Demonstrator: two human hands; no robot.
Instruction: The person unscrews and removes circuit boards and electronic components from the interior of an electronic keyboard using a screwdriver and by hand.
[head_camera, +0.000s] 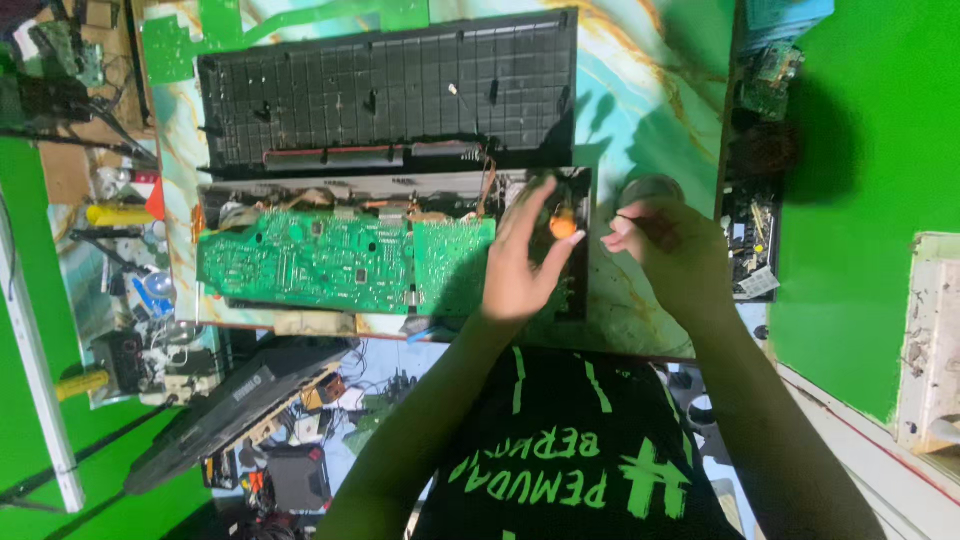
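Note:
An opened electronic device lies on the marbled table (640, 110), its green circuit board (340, 262) exposed. Its black ribbed cover (390, 95) rests just behind it. My left hand (520, 265) hovers over the device's right end, fingers around a small orange-topped tool (563, 226) seen end on. My right hand (672, 250) is just to the right of the device, over the table, pinching a thin dark pointed tool (628, 218) between thumb and fingers. The orange tool's tip is hidden by my fingers.
A round clear lid or dish (652, 187) sits behind my right hand. Tools, a yellow handle (118, 214) and wires crowd the left side. More circuit boards (770, 75) stack along the table's right edge. A dark panel (240, 400) leans below the table's front edge.

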